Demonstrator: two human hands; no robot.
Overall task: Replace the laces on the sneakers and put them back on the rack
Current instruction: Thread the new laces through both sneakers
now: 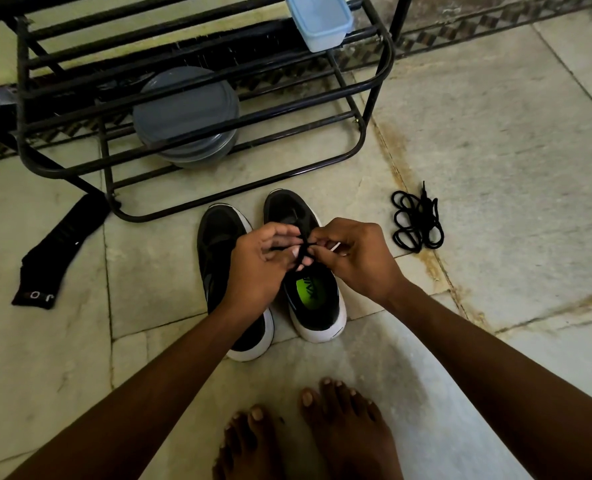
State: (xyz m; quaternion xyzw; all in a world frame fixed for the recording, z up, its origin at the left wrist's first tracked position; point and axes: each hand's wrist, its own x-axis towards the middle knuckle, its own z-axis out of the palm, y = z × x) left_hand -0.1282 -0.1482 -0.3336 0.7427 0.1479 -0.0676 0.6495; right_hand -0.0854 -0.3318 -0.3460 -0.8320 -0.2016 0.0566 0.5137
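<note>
The step in hand looks like working the black lace (303,252) through the upper eyelets of the sneaker with the green insole (322,317), which stands on the floor beside its pair (218,244), just in front of the rack (374,102). It should go best with both ends kept even and drawn snug, untwisted. Both arms reach forward and down, and the left hand (256,268) and right hand (353,258) meet over the tongue, each pinching the lace in curled fingertips.
</note>
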